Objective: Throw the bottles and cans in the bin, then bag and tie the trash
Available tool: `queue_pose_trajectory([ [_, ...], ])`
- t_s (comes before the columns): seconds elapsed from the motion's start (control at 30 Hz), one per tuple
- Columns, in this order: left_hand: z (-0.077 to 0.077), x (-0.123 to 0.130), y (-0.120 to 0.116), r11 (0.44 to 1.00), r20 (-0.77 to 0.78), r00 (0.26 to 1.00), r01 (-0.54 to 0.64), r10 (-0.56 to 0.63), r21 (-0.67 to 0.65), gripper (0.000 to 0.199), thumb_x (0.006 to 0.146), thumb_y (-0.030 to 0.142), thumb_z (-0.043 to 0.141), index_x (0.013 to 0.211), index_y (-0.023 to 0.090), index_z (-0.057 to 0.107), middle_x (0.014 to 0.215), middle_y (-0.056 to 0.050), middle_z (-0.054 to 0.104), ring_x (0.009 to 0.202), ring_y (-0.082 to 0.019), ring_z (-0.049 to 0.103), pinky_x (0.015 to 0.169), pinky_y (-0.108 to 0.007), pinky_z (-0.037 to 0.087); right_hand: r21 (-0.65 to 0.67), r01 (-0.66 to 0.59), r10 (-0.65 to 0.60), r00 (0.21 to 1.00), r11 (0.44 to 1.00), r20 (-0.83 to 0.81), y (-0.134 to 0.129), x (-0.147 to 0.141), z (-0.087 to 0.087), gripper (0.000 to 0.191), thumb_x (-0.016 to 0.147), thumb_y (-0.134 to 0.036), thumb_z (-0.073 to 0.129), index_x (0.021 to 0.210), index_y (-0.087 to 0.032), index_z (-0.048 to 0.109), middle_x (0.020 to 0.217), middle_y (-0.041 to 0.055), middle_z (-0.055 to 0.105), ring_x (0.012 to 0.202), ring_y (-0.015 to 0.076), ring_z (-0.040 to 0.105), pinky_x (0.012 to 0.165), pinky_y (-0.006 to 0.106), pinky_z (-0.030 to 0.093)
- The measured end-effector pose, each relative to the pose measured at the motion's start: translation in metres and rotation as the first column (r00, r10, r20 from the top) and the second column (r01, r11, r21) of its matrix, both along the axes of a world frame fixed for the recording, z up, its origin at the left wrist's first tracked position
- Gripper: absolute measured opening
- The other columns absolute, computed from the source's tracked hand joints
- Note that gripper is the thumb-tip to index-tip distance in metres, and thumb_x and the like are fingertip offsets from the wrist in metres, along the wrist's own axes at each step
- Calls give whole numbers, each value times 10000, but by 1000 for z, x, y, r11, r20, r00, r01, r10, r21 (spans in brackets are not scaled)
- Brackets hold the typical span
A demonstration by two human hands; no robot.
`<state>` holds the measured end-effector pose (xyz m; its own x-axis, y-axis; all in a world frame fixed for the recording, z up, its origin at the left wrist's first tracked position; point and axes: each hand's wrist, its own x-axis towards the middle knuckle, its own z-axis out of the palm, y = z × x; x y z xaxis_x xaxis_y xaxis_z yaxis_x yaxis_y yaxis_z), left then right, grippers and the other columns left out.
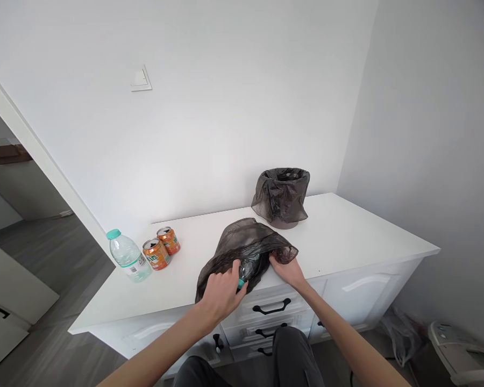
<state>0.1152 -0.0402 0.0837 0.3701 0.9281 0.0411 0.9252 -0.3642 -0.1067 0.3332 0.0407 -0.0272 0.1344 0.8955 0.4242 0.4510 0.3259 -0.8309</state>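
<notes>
A thin black plastic bag lies loosely on the front of the white cabinet top, its mouth towards me. At that mouth, my left hand grips a clear plastic bottle by its teal-capped end; the bottle's body is inside the bag. My right hand is closed on the bag's right edge, its fingertips partly hidden by the plastic. Behind the bag stands a small bin with a black liner folded over its rim.
Another clear bottle with a teal cap stands upright at the left of the cabinet top. Beside it are two opened orange drink cans. Black drawer handles jut from the front. A pale appliance sits low at right.
</notes>
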Motion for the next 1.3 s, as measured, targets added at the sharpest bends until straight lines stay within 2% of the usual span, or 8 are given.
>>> queue_pose_trajectory([
  [0.17, 1, 2, 3, 999, 36, 999, -2, 1, 37, 379, 1031, 416, 367, 1353, 241, 461, 947, -161, 769, 842, -316, 765, 605, -395, 431, -9, -1, 1, 1000, 1000, -5, -2, -1, 1, 209, 866, -405, 509, 740, -248, 564, 763, 27, 683, 760, 229, 647, 746, 348, 530],
  [0.33, 35, -20, -16, 996, 130, 992, -15, 3, 91, 343, 1043, 469, 343, 1262, 245, 483, 949, -96, 770, 798, -286, 763, 613, -347, 436, 4, 16, -16, 1000, 1000, -14, -4, -2, 1, 215, 862, -429, 531, 770, -243, 590, 818, 44, 700, 817, 246, 655, 805, 378, 536],
  [0.47, 74, -59, -44, 980, 344, 939, -74, 6, 184, 390, 1010, 583, 379, 1176, 273, 546, 742, -12, 709, 646, -229, 703, 600, -333, 459, 8, 0, 0, 1000, 1000, -30, -5, -2, 1, 196, 848, -407, 545, 760, -240, 593, 823, 51, 710, 818, 249, 658, 795, 379, 540],
  [0.57, 106, -97, -61, 931, 518, 855, -191, 2, 312, 470, 959, 650, 434, 1182, 262, 578, 686, -2, 670, 587, -212, 648, 583, -332, 474, -15, -10, 9, 1000, 1000, -26, -7, -2, 0, 200, 852, -411, 545, 736, -250, 569, 789, 47, 703, 798, 252, 656, 772, 379, 541],
  [0.67, 136, -140, -65, 859, 564, 823, -339, 72, 384, 499, 925, 672, 467, 1153, 251, 605, 650, 13, 644, 545, -202, 607, 566, -324, 452, -9, -6, 6, 1000, 1000, -15, -9, -2, -2, 207, 854, -426, 549, 741, -254, 572, 773, 43, 699, 806, 258, 656, 784, 386, 546],
  [0.77, 151, -178, -58, 813, 532, 829, -425, 173, 398, 511, 921, 680, 457, 1134, 240, 606, 647, 19, 618, 547, -189, 580, 582, -311, 434, 9, -7, 7, 1000, 1000, 10, -10, -2, -6, 204, 848, -429, 561, 741, -256, 583, 773, 42, 701, 808, 262, 654, 807, 401, 550],
  [1.0, 131, -232, -21, 839, 352, 877, -441, 328, 318, 524, 970, 668, 389, 1170, 228, 589, 835, -39, 690, 666, -222, 633, 571, -295, 370, -48, 12, -11, 999, 999, 34, -10, -2, -12, 183, 832, -421, 596, 801, -243, 626, 833, 51, 728, 901, 283, 677, 884, 424, 542],
  [1.3, 109, -250, 11, 860, 307, 891, -422, 334, 289, 559, 996, 653, 326, 1239, 214, 571, 967, -79, 730, 709, -246, 676, 579, -311, 377, -40, 28, -26, 999, 999, 38, -12, -6, -9, 154, 820, -393, 614, 791, -243, 636, 862, 59, 748, 904, 289, 688, 869, 420, 562],
])
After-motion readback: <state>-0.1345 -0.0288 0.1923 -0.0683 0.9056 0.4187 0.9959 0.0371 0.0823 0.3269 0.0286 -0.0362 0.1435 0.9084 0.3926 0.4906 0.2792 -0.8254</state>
